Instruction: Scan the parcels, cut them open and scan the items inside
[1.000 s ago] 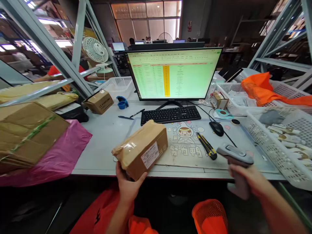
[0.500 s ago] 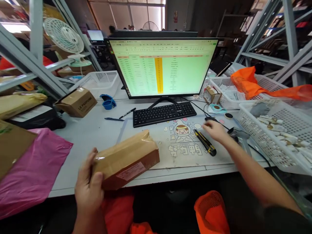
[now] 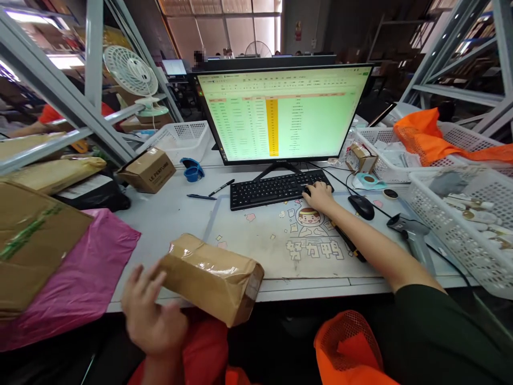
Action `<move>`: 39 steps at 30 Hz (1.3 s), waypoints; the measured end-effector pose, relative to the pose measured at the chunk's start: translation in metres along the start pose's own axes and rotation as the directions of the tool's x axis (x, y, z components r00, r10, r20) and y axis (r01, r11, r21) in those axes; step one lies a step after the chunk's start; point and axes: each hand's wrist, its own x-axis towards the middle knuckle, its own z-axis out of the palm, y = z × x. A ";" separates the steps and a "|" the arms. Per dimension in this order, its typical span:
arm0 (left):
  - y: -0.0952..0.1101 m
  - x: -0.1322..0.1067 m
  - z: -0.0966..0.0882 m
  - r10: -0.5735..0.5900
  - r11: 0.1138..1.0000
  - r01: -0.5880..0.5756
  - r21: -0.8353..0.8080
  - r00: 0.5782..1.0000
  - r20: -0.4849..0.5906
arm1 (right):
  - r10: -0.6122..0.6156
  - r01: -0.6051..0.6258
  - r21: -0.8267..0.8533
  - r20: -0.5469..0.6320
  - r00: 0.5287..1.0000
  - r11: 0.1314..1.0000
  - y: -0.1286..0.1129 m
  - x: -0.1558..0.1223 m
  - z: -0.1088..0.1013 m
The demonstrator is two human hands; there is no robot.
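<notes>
A brown taped parcel (image 3: 212, 272) rests at the desk's front edge, one end sticking out past it. Just left of it is my left hand (image 3: 154, 313), fingers spread and slightly blurred, holding nothing. My right hand (image 3: 319, 197) lies on the right end of the black keyboard (image 3: 272, 190), fingers over the keys. Behind the keyboard stands a monitor (image 3: 240, 123) showing a spreadsheet. My right forearm partly covers a black and yellow box cutter (image 3: 350, 243) on the cartoon desk mat (image 3: 248, 246). A black mouse (image 3: 361, 206) sits right of the keyboard.
A barcode scanner (image 3: 412, 235) and a white basket (image 3: 460, 235) of small items stand at the right. On the left are a pink bag (image 3: 96, 251), a cardboard box (image 3: 36, 240) and a small carton (image 3: 148, 170). Two pens (image 3: 201, 197) lie near a blue container (image 3: 192, 170).
My left hand has let go of the parcel, which has turned and now lies on the desk edge. My right hand has moved from near the mouse onto the keyboard.
</notes>
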 end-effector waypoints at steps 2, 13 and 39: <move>0.029 -0.005 0.001 0.189 0.982 -0.183 -0.053 0.967 0.170 | 0.002 -0.001 -0.017 0.043 0.999 1.000 0.011 -0.031 -0.007; 0.086 0.024 0.051 0.219 0.975 -0.214 -0.049 0.924 0.312 | 0.175 -0.183 0.147 0.060 0.983 0.972 0.086 -0.204 -0.010; 0.093 0.010 0.025 0.101 0.995 -0.093 -0.040 0.898 0.429 | -0.729 0.785 0.035 -0.348 0.589 0.618 -0.057 -0.217 -0.056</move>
